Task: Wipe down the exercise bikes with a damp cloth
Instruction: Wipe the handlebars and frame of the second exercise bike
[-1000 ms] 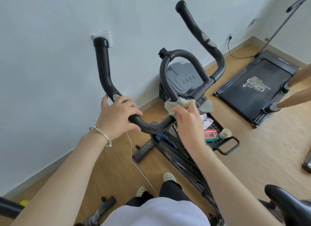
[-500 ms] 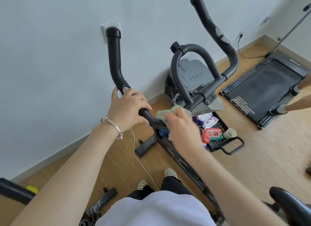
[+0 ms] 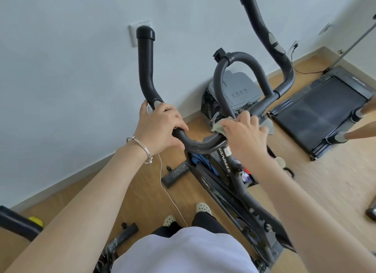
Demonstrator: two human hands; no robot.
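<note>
Pressing against the middle of the black handlebar (image 3: pixel 196 145), just beside its centre clamp, a pale green cloth (image 3: pixel 218 128) sits bunched under the right hand (image 3: pixel 245 137), whose fingers curl round it. The left hand (image 3: pixel 160 128) grips the handlebar's left bend, fingers wrapped over the tube, a silver bracelet (image 3: pixel 142 149) on its wrist. The exercise bike (image 3: pixel 228 168) stands near a pale wall (image 3: pixel 71 69). A white cable (image 3: pixel 171 197) trails over the wooden floor (image 3: pixel 335 181), and a treadmill (image 3: pixel 325 110) lies to the right.
</note>
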